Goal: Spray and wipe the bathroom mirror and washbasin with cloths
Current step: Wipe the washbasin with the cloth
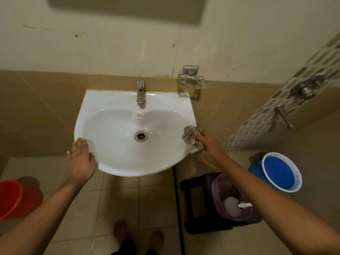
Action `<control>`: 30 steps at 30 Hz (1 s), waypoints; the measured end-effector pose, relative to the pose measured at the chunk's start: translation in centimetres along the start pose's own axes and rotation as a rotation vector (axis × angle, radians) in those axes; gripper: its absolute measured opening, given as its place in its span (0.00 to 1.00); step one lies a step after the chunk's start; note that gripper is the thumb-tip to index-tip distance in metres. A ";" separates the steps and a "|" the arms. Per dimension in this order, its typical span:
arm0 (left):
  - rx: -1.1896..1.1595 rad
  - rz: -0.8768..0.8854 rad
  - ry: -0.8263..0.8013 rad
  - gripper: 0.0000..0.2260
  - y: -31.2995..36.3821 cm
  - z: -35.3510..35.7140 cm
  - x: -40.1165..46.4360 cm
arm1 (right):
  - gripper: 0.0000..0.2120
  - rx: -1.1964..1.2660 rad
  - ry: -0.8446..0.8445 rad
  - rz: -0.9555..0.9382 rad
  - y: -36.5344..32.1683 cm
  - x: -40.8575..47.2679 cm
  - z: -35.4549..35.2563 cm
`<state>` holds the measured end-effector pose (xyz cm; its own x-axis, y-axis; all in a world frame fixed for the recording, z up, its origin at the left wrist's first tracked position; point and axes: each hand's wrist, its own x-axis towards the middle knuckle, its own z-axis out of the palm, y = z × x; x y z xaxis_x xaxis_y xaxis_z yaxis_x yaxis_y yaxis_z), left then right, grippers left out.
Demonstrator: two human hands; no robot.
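1. Head view: the washbasin (117, 115) is fixed to the tiled wall under the tap (141, 92). The right hand (211, 146) presses a bunched cloth (190, 137) against the basin's right rim, with the fingers curled over the cloth and holding it.
2. The left hand (81, 159) rests on the front-left rim with its fingers straight and spread flat, holding nothing; it seems to steady the person.
3. The step in hand looks like wiping the rim. To do it well, keep the cloth flat under the palm, not balled, and follow the curve of the rim round toward the front edge in one steady sweep.
4. Next work down into the bowl toward the drain (141, 136), so that loosened dirt ends up there.
5. Wipe behind the tap base, where grime tends to gather.
6. The mirror (127, 8) shows only as a blurred dark panel at the top; whether it is already clean cannot be told.
7. A basket (217, 188) on a dark stool (191, 183) at the right holds supplies; what they are is unclear.
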<state>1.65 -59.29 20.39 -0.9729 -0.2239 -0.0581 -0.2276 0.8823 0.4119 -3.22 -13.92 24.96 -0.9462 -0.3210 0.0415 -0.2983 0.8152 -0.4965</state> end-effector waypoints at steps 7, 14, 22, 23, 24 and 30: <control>0.041 0.064 -0.021 0.30 0.0 -0.3 1.7 | 0.26 -0.163 -0.008 0.198 0.4 9.3 0.4; 0.038 0.085 -0.062 0.32 -1.0 -0.6 4.0 | 0.28 -0.284 -0.159 0.209 0.2 4.9 4.2; 0.058 0.121 -0.099 0.36 -2.3 -2.0 7.1 | 0.24 -0.141 -0.164 0.255 -8.5 -0.1 6.7; 0.063 0.126 -0.101 0.36 -2.4 -2.1 7.5 | 0.23 -0.136 -0.243 0.248 -9.2 0.3 6.8; 0.068 0.134 -0.104 0.36 -2.5 -2.1 7.9 | 0.21 -0.123 -0.327 0.255 -9.7 1.0 6.4; 0.087 0.177 -0.114 0.35 -3.0 -1.8 9.5 | 0.20 -0.228 -0.326 0.070 -8.0 8.6 2.8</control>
<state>-6.82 -64.80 20.23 -0.9951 -0.0186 -0.0968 -0.0511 0.9370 0.3456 -8.59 -24.54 26.82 -0.8867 -0.3674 -0.2806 -0.2899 0.9147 -0.2816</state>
